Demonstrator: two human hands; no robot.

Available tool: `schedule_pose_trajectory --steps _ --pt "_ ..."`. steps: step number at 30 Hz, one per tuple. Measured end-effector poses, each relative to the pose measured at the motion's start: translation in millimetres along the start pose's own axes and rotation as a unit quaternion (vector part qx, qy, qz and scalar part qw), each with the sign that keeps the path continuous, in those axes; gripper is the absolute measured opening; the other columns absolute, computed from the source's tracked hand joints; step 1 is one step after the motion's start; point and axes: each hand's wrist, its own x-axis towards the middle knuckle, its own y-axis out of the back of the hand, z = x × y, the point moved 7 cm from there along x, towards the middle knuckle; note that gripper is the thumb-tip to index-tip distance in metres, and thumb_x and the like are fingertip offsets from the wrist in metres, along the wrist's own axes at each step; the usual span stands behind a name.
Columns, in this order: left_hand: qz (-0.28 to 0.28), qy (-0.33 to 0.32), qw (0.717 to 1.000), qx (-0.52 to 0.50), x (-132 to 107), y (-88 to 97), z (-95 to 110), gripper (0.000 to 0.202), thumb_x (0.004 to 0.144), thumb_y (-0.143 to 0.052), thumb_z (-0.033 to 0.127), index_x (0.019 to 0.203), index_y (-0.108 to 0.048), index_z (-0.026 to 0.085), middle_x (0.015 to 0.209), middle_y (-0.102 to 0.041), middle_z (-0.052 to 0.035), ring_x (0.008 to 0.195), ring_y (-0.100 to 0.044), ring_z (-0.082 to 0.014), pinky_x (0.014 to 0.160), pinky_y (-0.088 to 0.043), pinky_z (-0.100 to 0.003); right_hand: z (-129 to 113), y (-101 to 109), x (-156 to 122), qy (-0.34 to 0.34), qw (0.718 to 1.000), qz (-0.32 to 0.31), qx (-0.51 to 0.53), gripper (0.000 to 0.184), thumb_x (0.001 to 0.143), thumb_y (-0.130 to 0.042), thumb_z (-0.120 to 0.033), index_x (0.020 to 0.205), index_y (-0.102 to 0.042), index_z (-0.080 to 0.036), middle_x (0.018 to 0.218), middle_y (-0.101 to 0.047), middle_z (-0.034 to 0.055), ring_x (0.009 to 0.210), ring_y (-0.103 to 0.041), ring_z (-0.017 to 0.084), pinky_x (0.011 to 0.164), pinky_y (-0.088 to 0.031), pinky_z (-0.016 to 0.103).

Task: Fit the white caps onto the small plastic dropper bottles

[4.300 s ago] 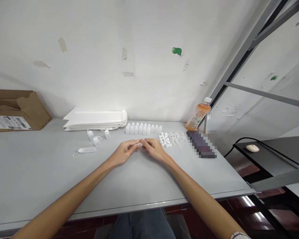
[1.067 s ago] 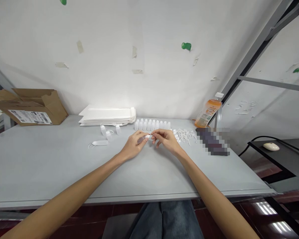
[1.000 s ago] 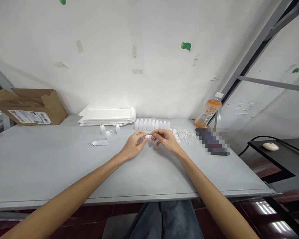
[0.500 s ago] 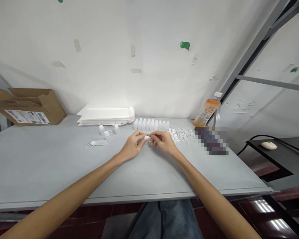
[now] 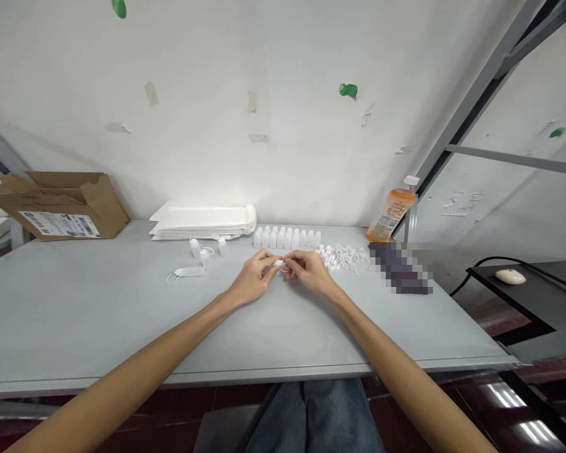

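My left hand (image 5: 253, 278) is closed, thumb and fingers pinching a small white cap (image 5: 278, 262). From the cap hangs a thin white loop (image 5: 283, 270), and my right hand (image 5: 312, 270) pinches at it with thumb and fingers closed. The fingertips hide most of the contact. Behind my hands stand small white squeeze bottles (image 5: 287, 239) in rows. By my right hand lie a heap of white caps (image 5: 327, 257) and a pile of white loops (image 5: 351, 257). Several capped bottles (image 5: 204, 259) are to the left, including a bottle (image 5: 189, 272) lying on its side with its loop.
A stack of white envelopes (image 5: 202, 221) lies against the wall, with an open cardboard box (image 5: 108, 204) farther left. A bottle of orange drink (image 5: 393, 212) stands at the back right, near a blurred dark object (image 5: 400, 270). A mouse (image 5: 510, 277) rests on a side surface beyond the table (image 5: 99, 327).
The camera view has shifted slightly. My hands stay in nearly the same place, with the cap and loop still between them and only small finger movement.
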Motion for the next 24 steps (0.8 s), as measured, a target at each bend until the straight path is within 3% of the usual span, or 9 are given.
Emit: schedule_pose_trajectory --steps 12,24 --pt "0.04 0.015 0.999 0.003 4 13.0 2 0.035 0.093 -0.046 0.038 0.113 -0.069 0.021 0.1 -0.064 -0.0078 0.083 -0.06 -0.0181 0.063 -0.048 -0.027 -14 13 1 0.032 0.999 0.031 -0.02 0.022 0.083 -0.055 -0.033 0.086 -0.07 -0.017 0.078 -0.066 0.0045 0.058 -0.063 0.014 0.045 -0.048 0.023" --pt "0.026 0.001 0.998 0.052 3 13.0 5 0.027 0.089 -0.052 0.032 0.101 -0.072 0.018 0.097 -0.073 -0.0066 0.088 -0.065 -0.0208 0.07 -0.047 -0.03 -22 6 -3 0.062 0.995 0.041 -0.067 0.016 0.085 -0.054 -0.029 0.081 -0.063 -0.017 0.077 -0.063 0.0028 0.058 -0.063 0.013 0.048 -0.047 0.023"
